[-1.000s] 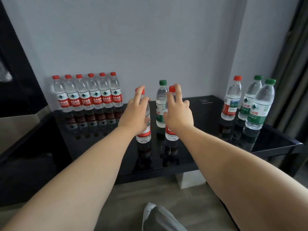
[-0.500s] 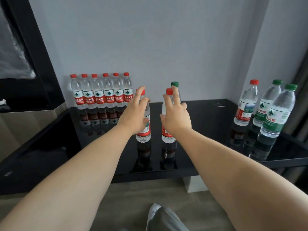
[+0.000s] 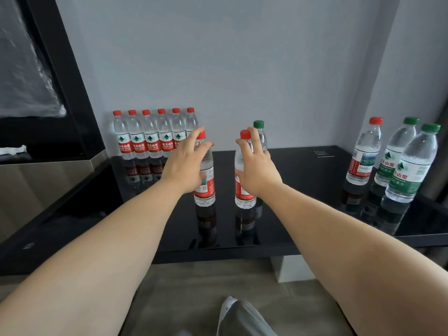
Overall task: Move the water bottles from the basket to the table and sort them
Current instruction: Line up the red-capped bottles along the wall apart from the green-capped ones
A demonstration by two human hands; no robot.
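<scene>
Grip: left hand (image 3: 185,163) and right hand (image 3: 255,168), both unclenched, should wrap the two bottles (image 3: 204,190) right of the red row (image 3: 150,144) low, lifting upright.

I am looking through the head camera into a furnished room of the home or hotel kind, not a workplace. A low, glossy black table (image 3: 303,170) is standing against a plain grey painted wall (image 3: 218,57) and is resting on a white block (image 3: 288,267). A wood-pattern floor (image 3: 189,287) is lying under it. At the left a tall black-framed panel (image 3: 60,81) is rising. At the far right edge something dark is hanging, perhaps a curtain (image 3: 444,151); the view there is poor.
</scene>
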